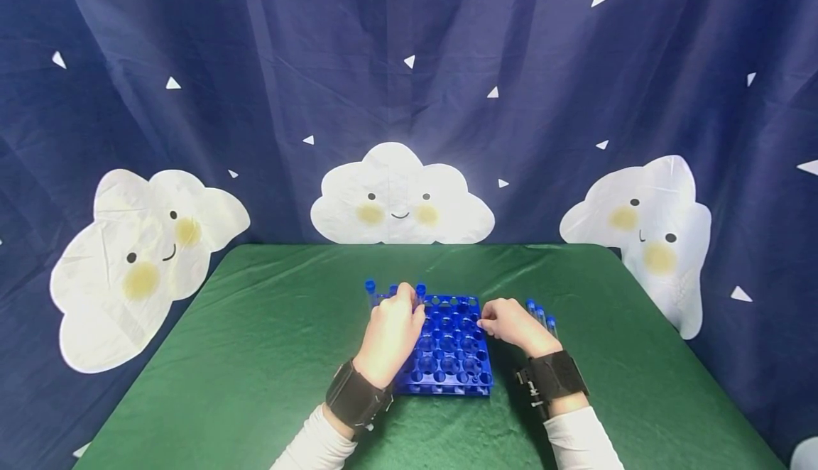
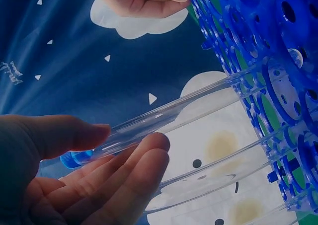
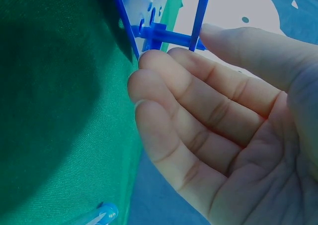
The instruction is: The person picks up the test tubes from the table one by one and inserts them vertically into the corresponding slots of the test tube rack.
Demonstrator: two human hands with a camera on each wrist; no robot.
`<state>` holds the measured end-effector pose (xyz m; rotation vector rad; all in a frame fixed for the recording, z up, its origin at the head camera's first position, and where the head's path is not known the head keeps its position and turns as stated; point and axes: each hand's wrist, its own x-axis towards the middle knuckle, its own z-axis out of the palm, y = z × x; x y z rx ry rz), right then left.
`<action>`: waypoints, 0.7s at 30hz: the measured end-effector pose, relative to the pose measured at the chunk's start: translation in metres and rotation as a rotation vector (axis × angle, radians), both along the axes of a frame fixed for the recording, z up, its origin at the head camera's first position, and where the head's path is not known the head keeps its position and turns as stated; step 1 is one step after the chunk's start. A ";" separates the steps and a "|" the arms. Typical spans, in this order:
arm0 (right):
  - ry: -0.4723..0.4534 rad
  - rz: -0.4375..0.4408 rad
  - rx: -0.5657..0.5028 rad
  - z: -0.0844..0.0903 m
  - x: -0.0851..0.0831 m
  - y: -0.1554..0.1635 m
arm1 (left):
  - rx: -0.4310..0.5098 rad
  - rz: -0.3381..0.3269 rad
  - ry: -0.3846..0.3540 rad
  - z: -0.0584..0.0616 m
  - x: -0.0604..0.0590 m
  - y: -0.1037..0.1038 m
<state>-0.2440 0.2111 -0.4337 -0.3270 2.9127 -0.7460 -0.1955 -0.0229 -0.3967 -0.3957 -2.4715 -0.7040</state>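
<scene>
Two bare hands work around a blue plastic rack (image 1: 449, 354), a two-tiered grid of round holes on a green-covered worktop (image 1: 255, 370).

At the rack's far left corner, the left hand (image 1: 391, 324) grasps a clear tube (image 2: 169, 111) near its blue cap (image 2: 74, 159), thumb on one side, fingers on the other. Holding it high probably leaves the lower end free to pass through the holes. At the rack's right edge, the right hand (image 1: 513, 322) grips the rim between thumb and curled fingers, seemingly to keep the light frame from shifting.

Right of the rack, beyond the right hand, three more capped tubes (image 1: 540, 312) line up, perhaps set there for easy reach; what supports them is hidden.

The head view gives this whole layout, but the left hand covers part of its work. Only the left wrist view shows the tube's length, its far end within the rack, and other tubes beside it. The right wrist view alone reveals the right hand's palm and the gap between the rack's tiers.
</scene>
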 end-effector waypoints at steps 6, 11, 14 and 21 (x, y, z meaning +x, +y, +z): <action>-0.003 0.000 -0.003 0.001 0.001 0.000 | -0.013 0.009 -0.028 -0.001 0.000 0.000; -0.001 0.007 -0.004 0.001 0.001 0.000 | -0.023 0.010 -0.040 0.000 0.003 0.000; -0.001 0.007 -0.005 0.001 0.001 -0.001 | -0.027 0.009 -0.048 0.001 0.004 0.000; 0.000 0.006 -0.005 0.002 0.002 0.000 | -0.034 0.009 -0.017 0.003 0.006 0.000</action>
